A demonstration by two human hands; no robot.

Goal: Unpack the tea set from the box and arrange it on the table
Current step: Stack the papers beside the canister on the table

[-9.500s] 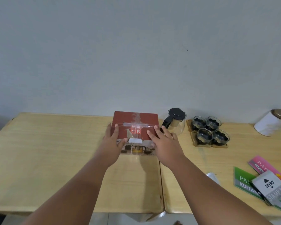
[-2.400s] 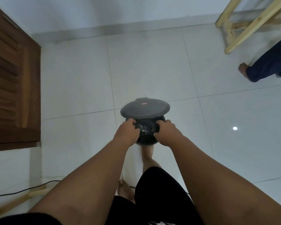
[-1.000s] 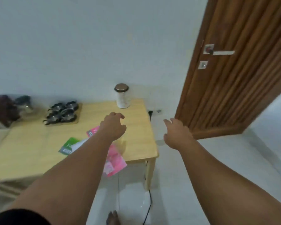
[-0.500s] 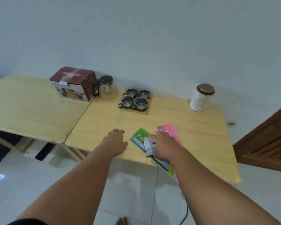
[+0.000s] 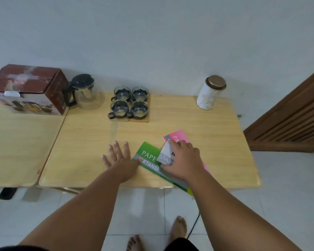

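head view | left hand lay flat and open on table, holding nothing | right hand gripped grey card over green booklet, likely tidying | box closed, long axis left-right; teapot handle faced box; cups grouped beside, near wall.

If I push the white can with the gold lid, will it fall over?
Probably, if pushed high up. The white can stands upright and is taller than wide, so it could tip. Being round, it would likely roll afterwards, perhaps off the table, since it stands near the back right corner. A low, gentle push should just slide it.
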